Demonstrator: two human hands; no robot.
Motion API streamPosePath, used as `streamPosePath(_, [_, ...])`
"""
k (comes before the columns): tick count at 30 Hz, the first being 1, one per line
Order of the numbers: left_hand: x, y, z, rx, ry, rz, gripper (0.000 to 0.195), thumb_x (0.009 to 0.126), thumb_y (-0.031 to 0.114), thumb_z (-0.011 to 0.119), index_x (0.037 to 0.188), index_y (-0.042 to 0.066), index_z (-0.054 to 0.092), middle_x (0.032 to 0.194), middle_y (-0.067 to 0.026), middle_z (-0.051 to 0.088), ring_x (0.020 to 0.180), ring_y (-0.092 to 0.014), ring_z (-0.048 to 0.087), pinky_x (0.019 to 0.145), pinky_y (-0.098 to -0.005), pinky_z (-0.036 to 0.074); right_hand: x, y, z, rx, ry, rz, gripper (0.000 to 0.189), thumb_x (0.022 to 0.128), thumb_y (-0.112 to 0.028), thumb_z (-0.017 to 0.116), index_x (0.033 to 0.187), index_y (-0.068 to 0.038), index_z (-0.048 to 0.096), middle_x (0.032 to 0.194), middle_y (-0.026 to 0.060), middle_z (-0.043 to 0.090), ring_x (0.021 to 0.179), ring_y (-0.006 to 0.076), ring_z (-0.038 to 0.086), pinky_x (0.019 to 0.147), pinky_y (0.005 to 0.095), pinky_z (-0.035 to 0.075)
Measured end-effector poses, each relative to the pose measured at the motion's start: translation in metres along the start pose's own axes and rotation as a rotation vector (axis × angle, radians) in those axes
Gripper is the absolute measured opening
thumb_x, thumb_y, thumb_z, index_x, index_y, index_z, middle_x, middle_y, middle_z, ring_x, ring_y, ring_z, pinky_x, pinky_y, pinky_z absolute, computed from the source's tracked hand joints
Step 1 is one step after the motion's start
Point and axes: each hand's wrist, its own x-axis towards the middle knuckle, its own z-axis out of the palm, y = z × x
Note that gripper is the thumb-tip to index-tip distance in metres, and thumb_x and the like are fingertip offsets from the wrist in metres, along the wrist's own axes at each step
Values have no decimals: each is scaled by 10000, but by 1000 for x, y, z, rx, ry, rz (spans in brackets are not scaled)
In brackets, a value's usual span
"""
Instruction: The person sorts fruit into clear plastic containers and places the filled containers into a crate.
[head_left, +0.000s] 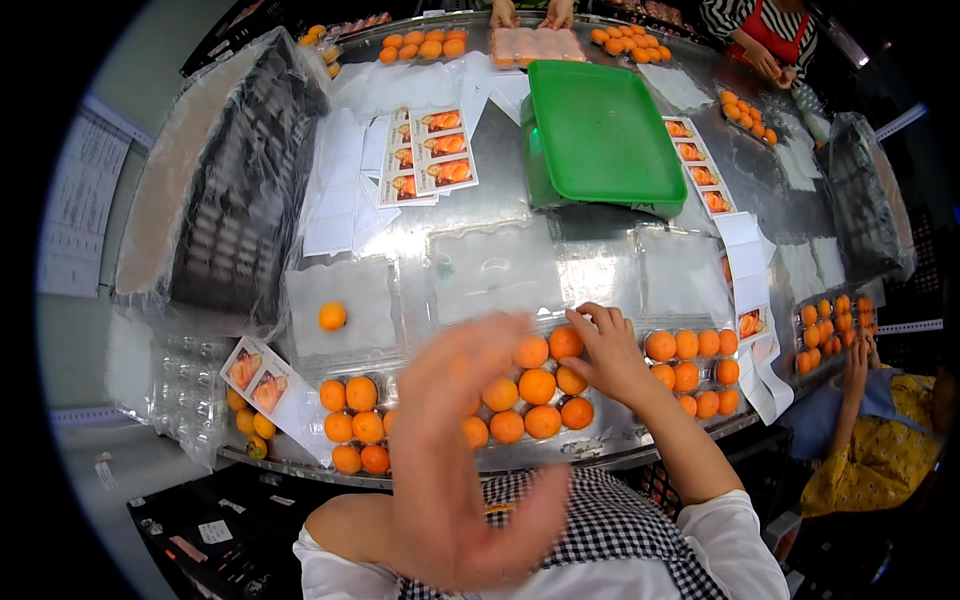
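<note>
My left hand (465, 450) is raised close to the camera, blurred, with thumb and fingers curved apart and nothing visible between them. It hides part of the table edge and some fruit. A clear plastic tray of round orange fruits (537, 386) lies before me. At its far right corner, my right hand (611, 352) touches the fruits, thumb and index finger on either side of a corner fruit (565, 343). Whether it grips that fruit is unclear. Filled trays flank this one, with orange fruits (367, 427) on the left and more fruits (685, 376) on the right.
A single fruit (332, 316) sits on a padded tray lid (382, 289). Beyond stand a green crate (607, 135) and printed label cards (445, 154). A plastic-lined box (240, 180) rises at left. Other people's hands (859, 360) work at the right and far edges.
</note>
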Motion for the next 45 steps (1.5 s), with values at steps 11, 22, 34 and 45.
streamPosePath(11, [-23,16,-8,-309,10,450,642,864,327,637,1357,47,336,1096,-242,570,1053,-346,570,923,-469,462,2,3,13,-54,-66,8,465,705,-175,728,1102,-37,529,1168,126,516,1056,306,485,857,412,406])
streamPosePath(22, [-51,-64,28,-283,269,-472,394,837,-65,498,1218,7,431,1153,-125,543,1129,-196,512,991,-346,403,-17,1,17,278,159,51,500,735,-87,719,1178,-29,494,1090,129,572,1024,276,538,888,361,450])
streamPosePath(34, [-111,-108,68,-1433,-207,-1075,455,1029,305,302,1316,-34,405,1272,-190,519,1180,-280,528,1030,-424,419,-72,-57,6,1135,327,43,583,739,-43,764,1230,-42,450,1185,119,539,1089,191,540,935,327,447])
streamPosePath(45, [-128,-110,73,-1503,-250,-1038,490,1019,326,312,1343,-36,371,1338,-201,465,1245,-347,460,1078,-442,347,-86,-76,-16,589,443,-94,569,672,-37,778,1176,-43,515,1117,97,584,1043,271,545,913,358,447])
